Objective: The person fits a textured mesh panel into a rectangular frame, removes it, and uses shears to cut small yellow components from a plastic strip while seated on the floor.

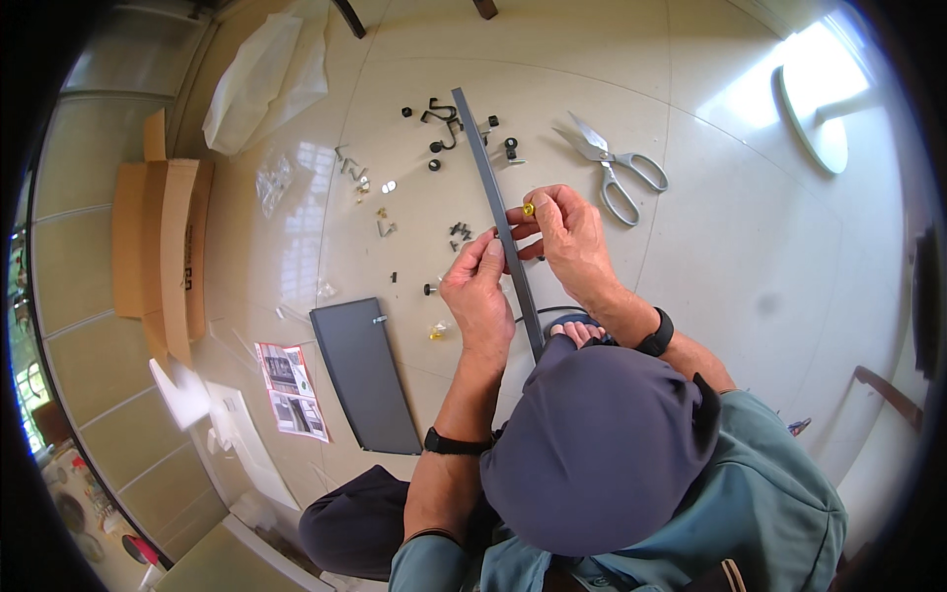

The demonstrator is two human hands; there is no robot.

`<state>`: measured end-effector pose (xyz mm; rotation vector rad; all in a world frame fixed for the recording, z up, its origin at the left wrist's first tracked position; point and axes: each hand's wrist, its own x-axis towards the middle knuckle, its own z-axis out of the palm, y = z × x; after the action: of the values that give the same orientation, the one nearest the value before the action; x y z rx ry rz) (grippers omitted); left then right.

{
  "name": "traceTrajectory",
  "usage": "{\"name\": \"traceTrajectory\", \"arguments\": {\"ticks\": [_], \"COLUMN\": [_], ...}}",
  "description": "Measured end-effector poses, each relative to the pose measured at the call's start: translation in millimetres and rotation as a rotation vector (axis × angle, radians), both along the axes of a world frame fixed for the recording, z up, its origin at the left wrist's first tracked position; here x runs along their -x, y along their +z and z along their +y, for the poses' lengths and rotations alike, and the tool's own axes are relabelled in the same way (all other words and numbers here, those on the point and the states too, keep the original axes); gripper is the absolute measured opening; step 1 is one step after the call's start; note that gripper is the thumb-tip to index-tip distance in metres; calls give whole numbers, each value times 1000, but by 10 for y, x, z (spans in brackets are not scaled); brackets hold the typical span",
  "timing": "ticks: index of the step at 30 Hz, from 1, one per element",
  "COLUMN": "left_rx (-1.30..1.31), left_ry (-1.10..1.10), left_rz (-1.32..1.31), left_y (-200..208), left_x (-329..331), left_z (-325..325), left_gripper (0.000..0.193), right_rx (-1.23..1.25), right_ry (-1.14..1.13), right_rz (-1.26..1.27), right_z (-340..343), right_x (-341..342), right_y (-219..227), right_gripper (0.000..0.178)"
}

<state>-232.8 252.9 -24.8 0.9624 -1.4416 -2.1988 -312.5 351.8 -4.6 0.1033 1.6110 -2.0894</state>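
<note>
A long dark grey bar stretches from among the loose parts at the far middle back toward my knees. My left hand is closed on the bar, thumb and fingers pinching its left side about halfway along. On the other side, my right hand pinches a small round yellow piece between thumb and index finger. Its lower fingers reach to the bar's edge. Part of the yellow piece is covered by the fingertips. Several small dark screws lie on the floor left of the bar.
Grey-handled scissors lie open on the right. Black hooks and round black knobs surround the bar's far end. At left are a dark grey panel, a printed leaflet, a cardboard box and plastic wrapping.
</note>
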Motion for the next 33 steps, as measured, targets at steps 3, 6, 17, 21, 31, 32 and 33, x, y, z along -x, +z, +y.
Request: {"name": "traceTrajectory", "arguments": {"ticks": [3, 6, 17, 21, 31, 32, 33], "left_rx": [-25, -39, 382, 494, 848, 848, 826], "left_ry": [-26, -55, -57, -19, -72, -72, -82], "left_rz": [3, 24, -132, -145, -44, -44, -59], "left_y": [-64, -126, -24, -58, -27, -33, -26], "left_x": [0, 2, 48, 53, 37, 30, 29], "left_z": [-75, -104, -50, -19, -120, -129, -134], "left_gripper": [21, 18, 16, 15, 9, 9, 10], "right_rx": [-7, -12, -20, -42, -41, -20, -20], "right_ry": [15, 27, 36, 53, 68, 54, 54], "right_rz": [1, 0, 34, 61, 67, 56, 55], "right_z": [-2, 2, -25, -30, -28, -31, -33], "right_x": [1, 6, -9, -13, -16, -19, -20], "right_y": [4, -5, -44, -39, -12, -14, -11], "right_gripper": [30, 30, 33, 33, 29, 28, 28]}}
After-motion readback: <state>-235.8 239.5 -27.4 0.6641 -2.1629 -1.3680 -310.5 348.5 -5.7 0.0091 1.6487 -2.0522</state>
